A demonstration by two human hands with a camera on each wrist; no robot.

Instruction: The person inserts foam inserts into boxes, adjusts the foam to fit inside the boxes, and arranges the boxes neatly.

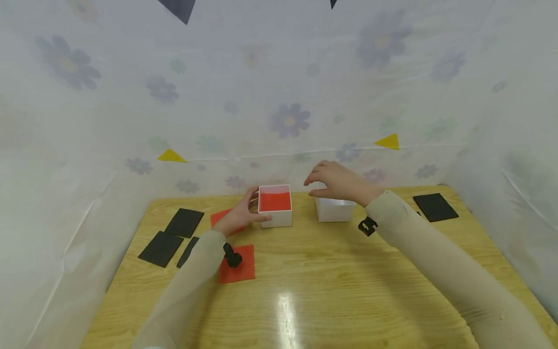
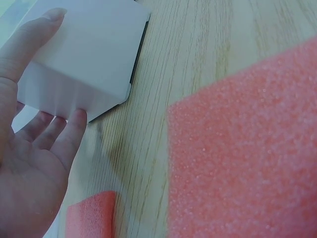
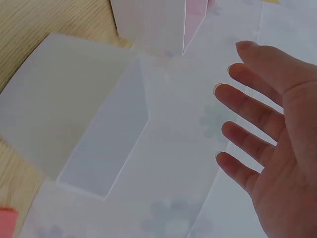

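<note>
Left hand (image 1: 239, 216): fingers loosely spread, thumb and fingertips against the left wall of the small white square box lined with red foam (image 1: 275, 206), which stands near the far edge of the light wooden table (image 1: 331, 286). Right hand (image 1: 339, 182): fingers apart, relaxed, hovering above the empty white square box (image 1: 334, 209) just right of the first; holding nothing.

Left wrist view: box wall pale at the fingertips (image 2: 79, 116), a red foam square (image 2: 247, 153) close by on the table. Right wrist view: second box's bare white interior (image 3: 74, 114), unseen from the head view.
</note>
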